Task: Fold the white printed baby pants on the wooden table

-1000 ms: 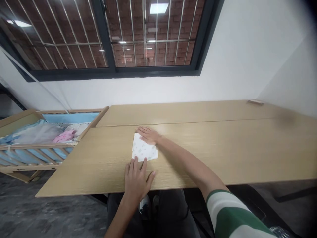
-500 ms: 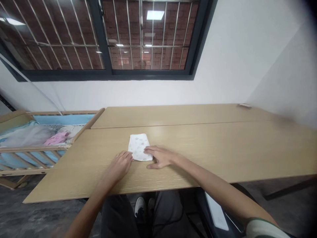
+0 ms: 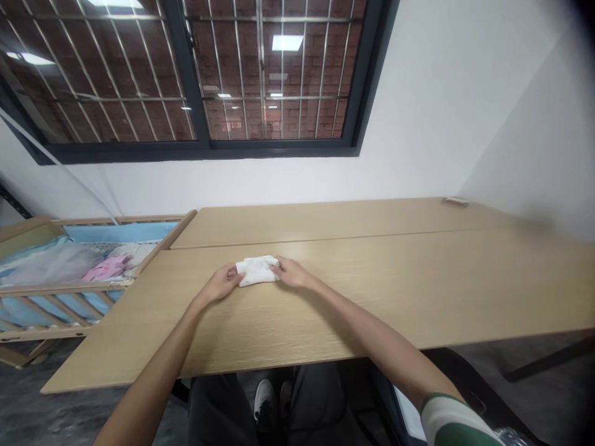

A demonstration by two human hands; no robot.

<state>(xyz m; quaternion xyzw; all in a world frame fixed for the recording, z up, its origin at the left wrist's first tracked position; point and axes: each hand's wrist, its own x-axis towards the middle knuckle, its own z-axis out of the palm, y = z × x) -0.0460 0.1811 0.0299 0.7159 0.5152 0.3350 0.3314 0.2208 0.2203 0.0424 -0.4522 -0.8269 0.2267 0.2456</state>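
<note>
A small white cloth with a faint print (image 3: pixel 257 271) lies folded into a narrow strip on the light wooden table (image 3: pixel 372 291). My left hand (image 3: pixel 223 282) pinches its left end, fingers closed on the fabric. At the cloth's right end, the curled fingers of my right hand (image 3: pixel 290 272) grip it. Both forearms reach in from the bottom of the view.
A wooden baby cot (image 3: pixel 69 266) with blue lining, a pink garment (image 3: pixel 108 269) and light bedding stands against the table's left side. A small flat object (image 3: pixel 455 200) lies at the table's far right corner. A barred window sits above the white wall.
The cloth lay flat under my hands; its near edge has since been folded away from me, leaving it a shorter strip. Both hands moved from its near edge to its two ends.
</note>
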